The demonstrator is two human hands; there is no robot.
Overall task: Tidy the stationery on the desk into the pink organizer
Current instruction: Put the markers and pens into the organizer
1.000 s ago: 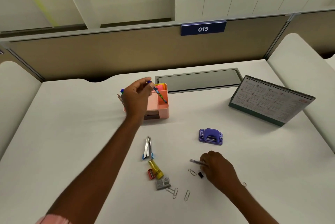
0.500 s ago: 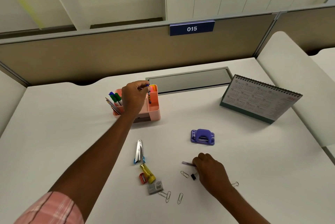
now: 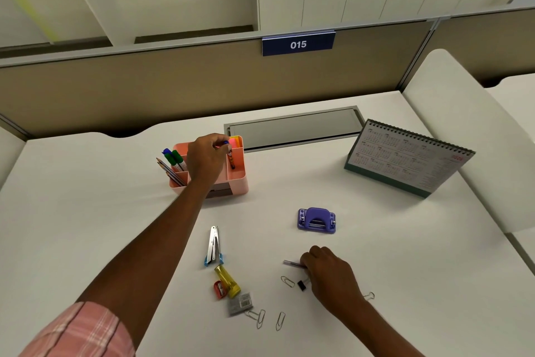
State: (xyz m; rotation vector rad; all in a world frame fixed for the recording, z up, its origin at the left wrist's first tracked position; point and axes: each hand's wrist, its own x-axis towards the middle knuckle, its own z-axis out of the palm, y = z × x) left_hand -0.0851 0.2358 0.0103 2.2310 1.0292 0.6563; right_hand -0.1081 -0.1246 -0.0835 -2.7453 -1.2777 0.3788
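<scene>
The pink organizer [image 3: 238,180] stands on the white desk [image 3: 86,212], with markers [image 3: 173,157] and pencils [image 3: 170,173] in its left compartments. My left hand [image 3: 206,157] hovers over it and pinches the top of a patterned pen [image 3: 231,157] that stands in the right compartment. Nearer to me, my right hand [image 3: 330,277] rests on the desk and grips a thin purple pen [image 3: 291,263]. Paper clips [image 3: 286,281] and a black binder clip [image 3: 301,285] lie beside that hand.
Loose on the desk lie a purple hole punch [image 3: 316,219], a stapler [image 3: 213,245], a yellow tube [image 3: 227,281], an orange sharpener [image 3: 220,289], a grey eraser [image 3: 240,303] and more clips [image 3: 260,318]. A desk calendar [image 3: 406,157] stands at the right, behind a grey cable tray [image 3: 292,128].
My left hand has brought the patterned pen from slanting to upright and lowered it into the organizer's right compartment. The right hand stays by the clips with the purple pen.
</scene>
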